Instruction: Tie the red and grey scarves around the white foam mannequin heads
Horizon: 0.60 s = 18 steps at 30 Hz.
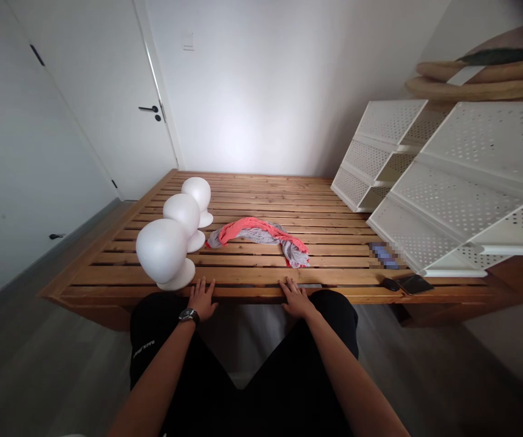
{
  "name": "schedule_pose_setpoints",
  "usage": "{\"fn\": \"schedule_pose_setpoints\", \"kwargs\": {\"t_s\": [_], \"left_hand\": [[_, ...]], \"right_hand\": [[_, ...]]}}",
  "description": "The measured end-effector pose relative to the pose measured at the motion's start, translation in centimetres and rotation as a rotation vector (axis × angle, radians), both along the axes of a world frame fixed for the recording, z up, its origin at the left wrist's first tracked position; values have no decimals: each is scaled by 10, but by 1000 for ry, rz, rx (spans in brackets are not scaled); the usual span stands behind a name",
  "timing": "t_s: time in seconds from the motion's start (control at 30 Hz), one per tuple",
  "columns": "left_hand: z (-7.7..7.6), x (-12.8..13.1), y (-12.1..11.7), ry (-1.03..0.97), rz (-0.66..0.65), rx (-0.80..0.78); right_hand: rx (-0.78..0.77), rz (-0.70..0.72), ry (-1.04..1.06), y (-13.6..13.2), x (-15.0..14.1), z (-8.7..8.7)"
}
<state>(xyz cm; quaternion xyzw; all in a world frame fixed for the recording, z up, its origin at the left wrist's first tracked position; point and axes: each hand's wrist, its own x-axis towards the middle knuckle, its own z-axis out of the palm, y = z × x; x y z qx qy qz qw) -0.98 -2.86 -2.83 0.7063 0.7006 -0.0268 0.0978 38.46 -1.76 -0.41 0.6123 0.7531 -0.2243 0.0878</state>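
Head view: a slatted wooden platform (329,197) is seen in a white-walled room, with a white door (92,91) and its black lever handle (149,109) beyond the far left corner. Large white perforated shelf panels (466,176) are heaped at an angle over the right side. Three white globe-shaped forms on round bases (163,252) are lined up along the left side, almost touching one another. A red and grey scarf (261,235) is laid in a loose curve across the middle slats. A pixelated object (383,256) is blurred beyond recognition near the shelf panels, and a dark phone (413,284) is placed near the front edge. Both hands are held open, palms down on the front rail, with nothing grasped. The left hand (201,298), a black wristwatch (189,315) at its wrist, is placed just beside the nearest form's base. The right hand (295,297) is placed near the scarf's lower end, apart from it.
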Motion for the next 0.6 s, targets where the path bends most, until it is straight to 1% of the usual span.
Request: {"fn": "schedule_pose_setpoints", "kwargs": {"t_s": [0.13, 0.23, 0.3, 0.4, 0.43, 0.47, 0.53, 0.57, 0.6], "left_hand": [[-1, 0, 0, -17, 1, 8], [3, 3, -4, -55, 31, 24], [8, 5, -9, -88, 97, 103], [17, 6, -17, -146, 201, 311], [19, 5, -18, -172, 276, 373], [22, 3, -19, -203, 388, 429], [26, -4, -17, -276, 657, 517], [28, -8, -14, -318, 772, 558], [30, -14, -11, -362, 854, 598]], "right_hand": [[14, 5, 10, 1, 1, -1], [22, 2, 33, -1, 3, -1], [20, 8, 55, -3, 4, -1], [13, 44, 103, -9, 7, 0], [13, 55, 120, -11, 8, 0], [11, 67, 136, -13, 9, 0], [7, 78, 159, -16, 10, 0], [6, 78, 166, -16, 10, 0], [6, 76, 173, -16, 11, 0]]}}
